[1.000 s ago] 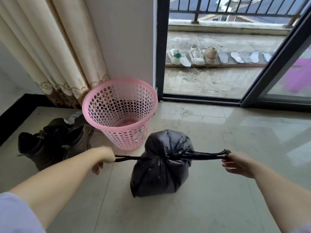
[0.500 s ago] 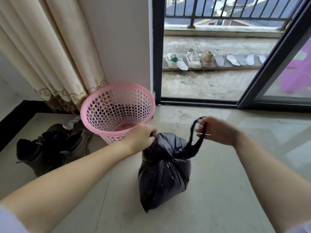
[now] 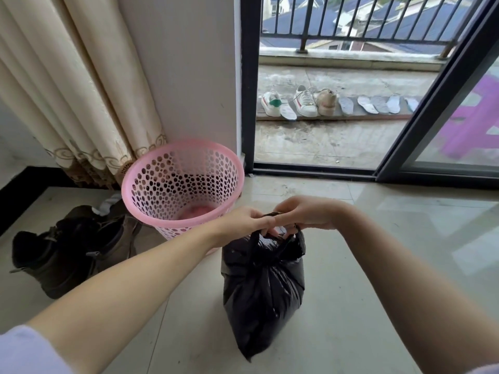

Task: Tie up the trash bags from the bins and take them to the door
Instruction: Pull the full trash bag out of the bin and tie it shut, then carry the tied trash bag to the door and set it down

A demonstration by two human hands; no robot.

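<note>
Head view: one black trash bag (image 3: 263, 287) stands on the floor at lower centre; left hand (image 3: 244, 221) and right hand (image 3: 305, 214) pinch its two twisted ends together above it. One pink bin (image 3: 182, 184) sits behind-left, two dark boots (image 3: 67, 252) beside it, three shoes (image 3: 299, 103) outside.

- The left hand (image 3: 244, 222) reaches in from 8 o'clock, forearm bare, fingers curled and pinched closed.
- The right hand (image 3: 305, 214) comes from 4 o'clock, wrist bent, fingers pointing toward 9 o'clock, also pinched.
- Both hands meet near the centre, fingertips touching each other.
</note>
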